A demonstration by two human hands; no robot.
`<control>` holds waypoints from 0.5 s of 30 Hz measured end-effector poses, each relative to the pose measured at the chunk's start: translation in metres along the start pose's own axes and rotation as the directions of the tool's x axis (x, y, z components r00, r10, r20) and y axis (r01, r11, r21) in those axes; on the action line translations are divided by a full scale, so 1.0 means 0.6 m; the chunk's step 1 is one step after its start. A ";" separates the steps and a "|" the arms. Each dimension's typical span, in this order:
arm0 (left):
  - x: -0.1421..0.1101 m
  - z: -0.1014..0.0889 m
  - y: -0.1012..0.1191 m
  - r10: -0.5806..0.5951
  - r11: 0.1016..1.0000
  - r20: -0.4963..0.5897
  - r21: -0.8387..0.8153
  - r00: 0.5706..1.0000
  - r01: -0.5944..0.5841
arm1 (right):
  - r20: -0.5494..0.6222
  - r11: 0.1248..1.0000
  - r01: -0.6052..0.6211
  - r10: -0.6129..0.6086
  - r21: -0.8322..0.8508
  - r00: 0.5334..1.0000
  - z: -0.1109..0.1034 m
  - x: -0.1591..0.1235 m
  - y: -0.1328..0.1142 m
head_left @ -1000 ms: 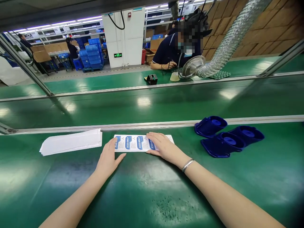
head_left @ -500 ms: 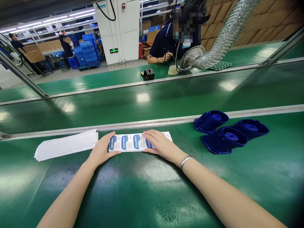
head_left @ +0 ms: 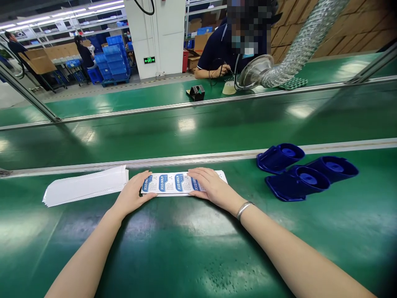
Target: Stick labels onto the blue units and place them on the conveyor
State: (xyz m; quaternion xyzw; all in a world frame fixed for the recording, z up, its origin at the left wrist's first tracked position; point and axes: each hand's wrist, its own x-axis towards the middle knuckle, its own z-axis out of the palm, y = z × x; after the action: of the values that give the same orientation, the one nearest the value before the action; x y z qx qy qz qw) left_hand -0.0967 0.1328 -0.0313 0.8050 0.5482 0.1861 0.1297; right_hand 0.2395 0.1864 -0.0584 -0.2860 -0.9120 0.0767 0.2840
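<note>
Flat on the green table lies a stack of white label sheets (head_left: 169,183) printed with blue labels. My left hand (head_left: 133,191) grips its left end, thumb along the near edge and fingers over the far edge. Across the right part of the same stack rests my right hand (head_left: 211,184), its thumb at the near edge and its fingers at the far side, covering some of the print. A metal bangle (head_left: 244,210) circles my right wrist. Left of my left hand is a fanned pile of blank white paper strips (head_left: 87,186).
Three dark blue plastic parts (head_left: 297,182) stand to the right. A pale rail (head_left: 186,159) runs behind the sheets. Beyond it, a co-worker (head_left: 214,54) works near a silver duct (head_left: 310,41) and a small black holder (head_left: 196,93).
My left hand has moved left and closed round the left end of the label sheets. The right hand stays on the stack. The camera view has tilted and shifted slightly.
</note>
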 end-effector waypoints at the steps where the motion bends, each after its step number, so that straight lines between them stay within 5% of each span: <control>1: 0.000 0.000 -0.001 0.007 1.000 -0.002 -0.001 1.000 -0.007 | 0.004 1.000 -0.003 0.003 0.001 1.000 0.000 -0.001 0.000; 9: 0.009 0.010 -0.017 0.067 0.997 -0.029 -0.025 0.997 -0.068 | 0.013 0.995 0.077 -0.077 -0.065 0.997 0.000 -0.001 -0.008; 15: 0.011 0.012 -0.020 0.075 0.993 -0.073 -0.089 0.995 -0.081 | -0.066 0.950 0.170 -0.193 -0.263 0.979 0.002 -0.010 -0.015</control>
State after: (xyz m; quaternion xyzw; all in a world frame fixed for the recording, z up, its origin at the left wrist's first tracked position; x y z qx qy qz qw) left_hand -0.1012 0.1432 -0.0414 0.8120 0.5115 0.2440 0.1398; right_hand 0.2387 0.1759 -0.0592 -0.2384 -0.9228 -0.0813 0.2916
